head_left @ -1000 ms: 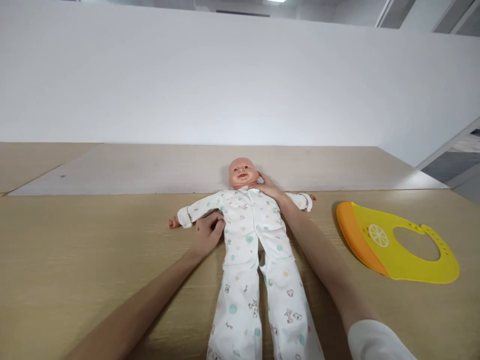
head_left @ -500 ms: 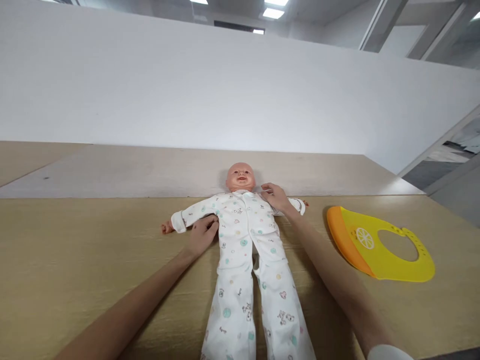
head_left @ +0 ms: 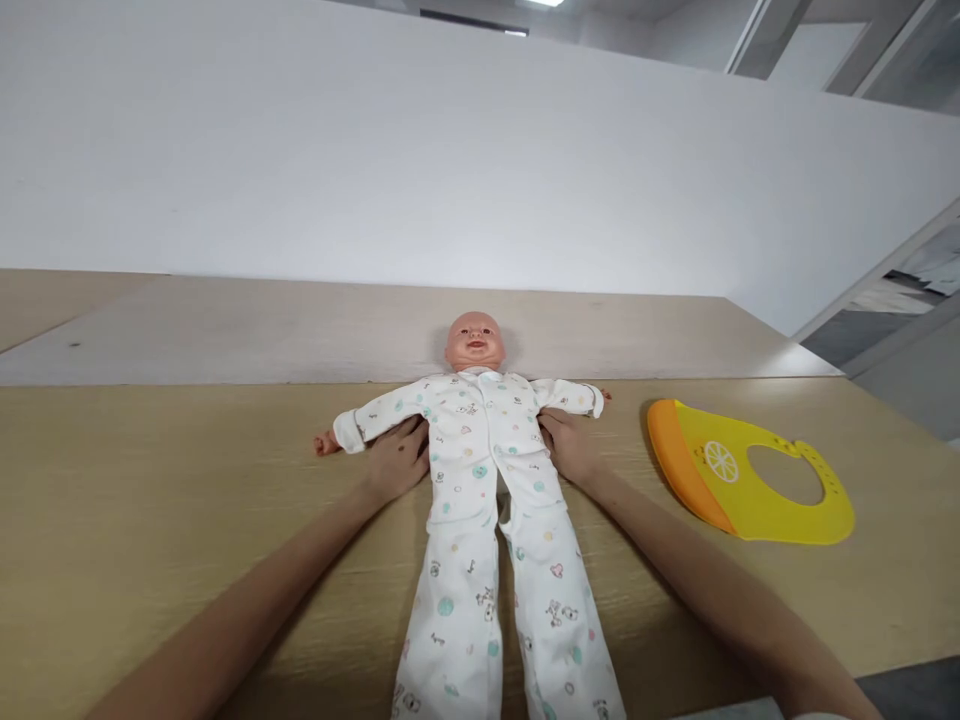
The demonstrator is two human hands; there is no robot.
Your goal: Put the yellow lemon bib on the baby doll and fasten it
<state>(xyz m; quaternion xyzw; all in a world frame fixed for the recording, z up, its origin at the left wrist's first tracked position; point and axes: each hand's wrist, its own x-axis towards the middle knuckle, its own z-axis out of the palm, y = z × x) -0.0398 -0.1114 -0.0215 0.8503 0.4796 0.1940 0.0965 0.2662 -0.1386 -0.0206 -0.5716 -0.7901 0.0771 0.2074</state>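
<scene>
A bald baby doll (head_left: 484, 440) lies on its back, dressed in a white patterned top and trousers, arms stretched out sideways. Against one side of its torso, just below the armpit, my left hand (head_left: 401, 460) grips with curled fingers. My right hand (head_left: 571, 450) holds the opposite side below the other armpit. The fingertips of both hands are tucked out of sight by the doll's body and sleeves. To the right of my right forearm a yellow silicone bib (head_left: 757, 475) with an orange pocket and a citrus-slice print lies flat, touched by neither hand.
The wooden table (head_left: 187, 560) carries the doll and the bib. A paler strip (head_left: 300, 325) runs along its back, under the doll's head. Behind rises a white partition (head_left: 450, 160). The table's edge shows at the lower right.
My right hand has moved from the doll's shoulder down to its side below the arm. My left hand stays at the other side. The view has tilted slightly downward.
</scene>
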